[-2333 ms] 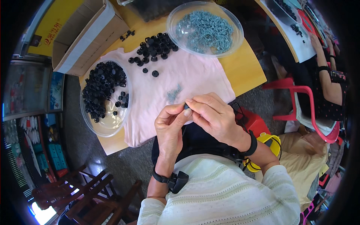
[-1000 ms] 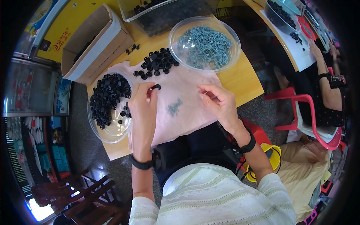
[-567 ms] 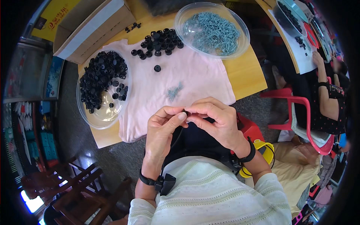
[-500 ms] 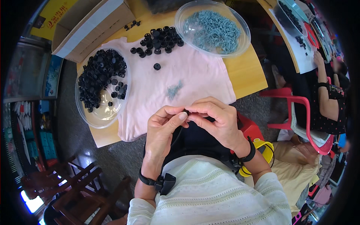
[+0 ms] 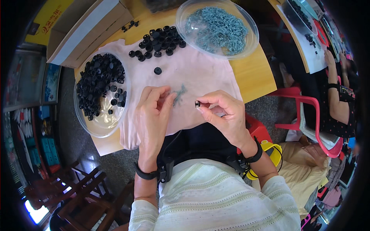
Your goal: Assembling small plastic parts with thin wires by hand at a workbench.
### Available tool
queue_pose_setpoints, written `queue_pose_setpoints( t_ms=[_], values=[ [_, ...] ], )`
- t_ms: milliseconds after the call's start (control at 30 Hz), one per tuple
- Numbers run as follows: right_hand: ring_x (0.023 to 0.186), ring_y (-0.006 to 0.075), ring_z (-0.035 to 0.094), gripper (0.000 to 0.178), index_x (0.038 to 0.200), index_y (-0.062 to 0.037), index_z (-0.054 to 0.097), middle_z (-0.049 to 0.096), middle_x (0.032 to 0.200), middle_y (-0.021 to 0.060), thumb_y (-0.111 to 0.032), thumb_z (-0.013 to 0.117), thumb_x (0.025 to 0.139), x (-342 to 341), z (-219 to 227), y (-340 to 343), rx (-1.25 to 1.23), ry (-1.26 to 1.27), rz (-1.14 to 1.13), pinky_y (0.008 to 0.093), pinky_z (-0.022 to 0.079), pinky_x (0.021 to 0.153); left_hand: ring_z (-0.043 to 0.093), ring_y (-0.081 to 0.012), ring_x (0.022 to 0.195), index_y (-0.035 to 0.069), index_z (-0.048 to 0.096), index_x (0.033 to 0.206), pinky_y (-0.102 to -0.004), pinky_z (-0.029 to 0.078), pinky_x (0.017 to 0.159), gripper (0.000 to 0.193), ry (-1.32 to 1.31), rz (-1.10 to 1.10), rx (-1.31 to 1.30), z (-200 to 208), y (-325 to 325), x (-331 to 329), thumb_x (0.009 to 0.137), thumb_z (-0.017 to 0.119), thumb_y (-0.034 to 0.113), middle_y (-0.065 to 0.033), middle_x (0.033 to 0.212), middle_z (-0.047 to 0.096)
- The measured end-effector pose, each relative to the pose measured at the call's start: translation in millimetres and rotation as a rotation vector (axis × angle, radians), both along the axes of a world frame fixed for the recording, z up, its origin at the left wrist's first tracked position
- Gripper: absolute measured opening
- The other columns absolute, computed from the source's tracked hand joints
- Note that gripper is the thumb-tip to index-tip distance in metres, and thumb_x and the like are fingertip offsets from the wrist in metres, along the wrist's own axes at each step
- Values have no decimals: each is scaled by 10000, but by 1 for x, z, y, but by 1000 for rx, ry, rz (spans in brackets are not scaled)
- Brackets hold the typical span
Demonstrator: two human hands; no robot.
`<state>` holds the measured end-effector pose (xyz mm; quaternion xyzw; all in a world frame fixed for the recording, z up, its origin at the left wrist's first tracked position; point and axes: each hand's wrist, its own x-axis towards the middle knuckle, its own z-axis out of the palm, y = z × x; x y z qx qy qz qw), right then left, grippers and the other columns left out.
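Note:
My right hand (image 5: 225,115) pinches a small round black plastic cap (image 5: 197,104) between thumb and forefinger, above the near edge of the pink cloth. My left hand (image 5: 154,109) has its thumb and fingertips drawn together at the left side of a small heap of thin blue-grey pieces (image 5: 179,94) on the cloth. Whatever may be between those fingertips is too small to make out. A single black cap (image 5: 157,71) lies farther off on the cloth, and behind it a cluster of similar caps (image 5: 157,43).
The pink cloth (image 5: 210,73) covers much of the wooden table (image 5: 254,77). At left stands a clear tub (image 5: 104,127) full of black caps; at far right, a clear bowl (image 5: 252,34) of blue-grey pieces. A cardboard box (image 5: 86,34) sits back left. Another person's arm (image 5: 334,88) shows at right.
My hands have come apart. The left has moved forward and left to the blue-grey heap, while the right stays near its place with the black cap, now plainly visible.

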<state>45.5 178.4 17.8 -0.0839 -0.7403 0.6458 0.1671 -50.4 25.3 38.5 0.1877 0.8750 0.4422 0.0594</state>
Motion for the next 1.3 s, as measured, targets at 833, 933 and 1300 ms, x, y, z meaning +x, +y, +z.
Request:
queue_pose_setpoints(
  t_ms=[833, 933, 1300],
  values=[
    [737, 70, 617, 155, 982, 13, 659, 647, 884, 53, -4, 678, 829, 4, -9, -2, -112, -68, -24, 200, 501, 613, 570, -75, 728, 30, 670, 958, -219, 448, 667, 133, -173, 74, -55, 5, -15, 0, 838, 685, 87, -30, 886, 662],
    [731, 70, 614, 161, 989, 10, 661, 647, 885, 53, -8, 678, 830, 3, -7, -3, -87, -50, -19, 200, 499, 616, 569, -68, 788, 11, 673, 975, -207, 445, 727, 129, -284, 85, 167, -2, -22, -3, 872, 661, 90, -32, 917, 667],
    [739, 64, 613, 182, 1008, -1, 662, 661, 876, 48, -4, 675, 826, 6, -8, -2, -172, -114, 1, 197, 499, 632, 594, -102, 811, -4, 644, 1009, -219, 474, 752, 146, -308, 32, 413, -9, -26, -3, 899, 635, 92, -81, 961, 667]
  ],
)
